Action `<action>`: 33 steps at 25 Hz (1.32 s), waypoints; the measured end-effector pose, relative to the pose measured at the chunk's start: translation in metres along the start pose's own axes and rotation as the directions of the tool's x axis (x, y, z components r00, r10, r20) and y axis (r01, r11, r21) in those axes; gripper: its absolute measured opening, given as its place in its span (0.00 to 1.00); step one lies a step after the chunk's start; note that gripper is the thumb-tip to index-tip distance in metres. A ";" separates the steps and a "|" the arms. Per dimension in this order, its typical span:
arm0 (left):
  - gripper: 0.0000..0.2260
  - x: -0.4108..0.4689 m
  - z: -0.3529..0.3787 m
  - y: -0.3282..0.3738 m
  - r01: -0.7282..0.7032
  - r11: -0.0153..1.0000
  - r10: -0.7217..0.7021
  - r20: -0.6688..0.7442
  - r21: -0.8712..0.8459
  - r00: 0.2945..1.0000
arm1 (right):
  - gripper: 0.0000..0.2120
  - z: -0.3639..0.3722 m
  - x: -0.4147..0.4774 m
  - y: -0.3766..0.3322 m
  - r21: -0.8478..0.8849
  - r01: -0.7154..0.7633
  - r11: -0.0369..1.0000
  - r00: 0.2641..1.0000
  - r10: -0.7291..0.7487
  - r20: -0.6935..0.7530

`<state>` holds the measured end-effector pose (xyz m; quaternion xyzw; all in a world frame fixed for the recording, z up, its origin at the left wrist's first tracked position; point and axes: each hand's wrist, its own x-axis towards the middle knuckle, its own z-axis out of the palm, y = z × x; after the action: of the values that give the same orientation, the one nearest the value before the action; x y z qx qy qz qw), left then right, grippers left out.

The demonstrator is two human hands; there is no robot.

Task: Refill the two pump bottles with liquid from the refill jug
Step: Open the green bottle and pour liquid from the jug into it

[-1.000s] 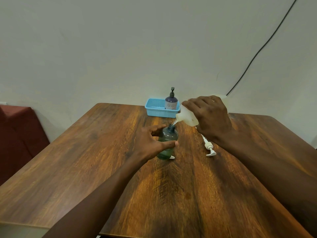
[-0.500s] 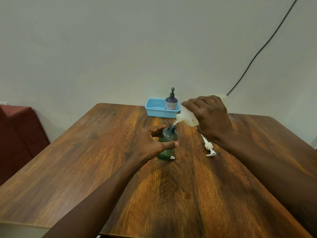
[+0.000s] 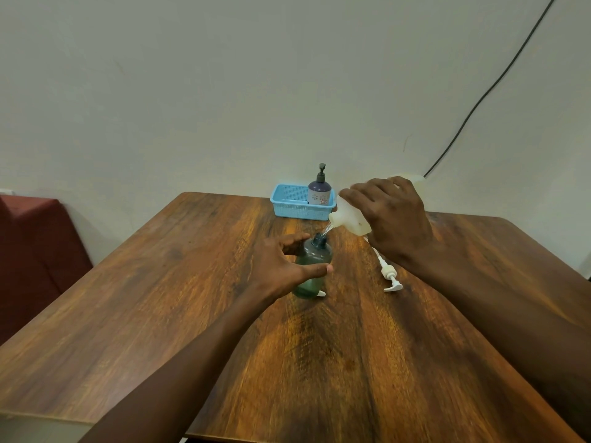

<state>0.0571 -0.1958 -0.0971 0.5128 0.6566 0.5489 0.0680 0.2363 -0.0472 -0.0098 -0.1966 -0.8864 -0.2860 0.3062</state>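
Observation:
A translucent green bottle (image 3: 311, 266) stands upright and uncapped at the middle of the wooden table (image 3: 192, 298). My left hand (image 3: 281, 266) wraps around its side. My right hand (image 3: 393, 219) grips a white refill jug (image 3: 348, 219), tilted spout-down over the bottle's neck. A thin clear stream runs from the spout into the opening. The bottle's white pump head (image 3: 388, 274) lies flat on the table to the right. A second pump bottle (image 3: 319, 190), purple with a dark pump, stands in a blue basket (image 3: 294, 204) at the far edge.
A small white piece (image 3: 320, 294) lies at the green bottle's base. A dark red seat (image 3: 35, 251) sits left of the table. A black cable (image 3: 489, 87) runs down the wall at the right.

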 end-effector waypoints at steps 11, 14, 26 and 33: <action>0.33 -0.001 -0.001 0.003 -0.004 1.000 0.004 0.006 -0.019 1.000 | 0.36 -0.002 0.001 -0.001 -0.006 0.005 1.000 1.000 -0.005 -0.005; 0.33 -0.001 0.000 0.002 -0.006 1.000 0.006 0.004 -0.015 1.000 | 0.37 -0.002 0.002 -0.001 -0.005 0.004 1.000 1.000 -0.004 -0.003; 0.32 -0.001 0.000 0.003 -0.009 1.000 0.009 0.008 -0.011 1.000 | 0.37 0.000 0.003 -0.001 -0.010 0.011 1.000 1.000 -0.011 0.006; 0.34 -0.001 0.002 0.002 0.005 1.000 -0.004 0.017 -0.009 1.000 | 0.36 -0.001 0.003 -0.001 -0.015 0.034 0.999 0.999 -0.034 0.008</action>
<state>0.0603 -0.1956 -0.0968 0.5157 0.6545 0.5474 0.0774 0.2337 -0.0482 -0.0077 -0.1847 -0.8886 -0.2972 0.2966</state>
